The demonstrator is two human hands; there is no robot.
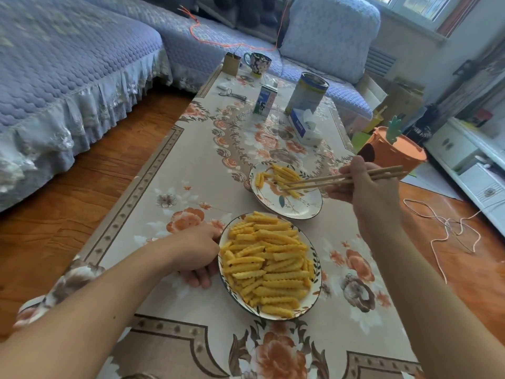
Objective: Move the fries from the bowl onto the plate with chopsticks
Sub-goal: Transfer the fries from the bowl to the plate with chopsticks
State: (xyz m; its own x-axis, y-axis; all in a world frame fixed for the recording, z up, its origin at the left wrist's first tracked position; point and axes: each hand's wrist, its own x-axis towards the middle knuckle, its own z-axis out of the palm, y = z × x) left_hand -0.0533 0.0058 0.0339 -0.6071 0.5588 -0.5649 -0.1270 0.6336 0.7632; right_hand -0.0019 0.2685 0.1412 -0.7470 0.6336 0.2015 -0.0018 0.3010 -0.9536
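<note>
A leaf-patterned bowl point(315, 272) heaped with crinkle-cut fries point(269, 265) stands near the table's front. My left hand point(198, 255) rests against the bowl's left rim with its fingers curled along the side. Behind it lies a white floral plate point(306, 205) carrying several fries point(282, 175). My right hand point(367, 188) grips a pair of wooden chopsticks point(336, 180). Their tips hover over the plate at the fries lying there. Whether a fry sits between the tips cannot be told.
The flowered tablecloth point(191, 165) covers a low table. Further back stand a tissue box point(303, 127), a milk carton point(265, 101), a tin can point(307, 91) and a mug point(257, 62). An orange bin point(396, 151) is beside the table on the right, a sofa point(68, 64) on the left.
</note>
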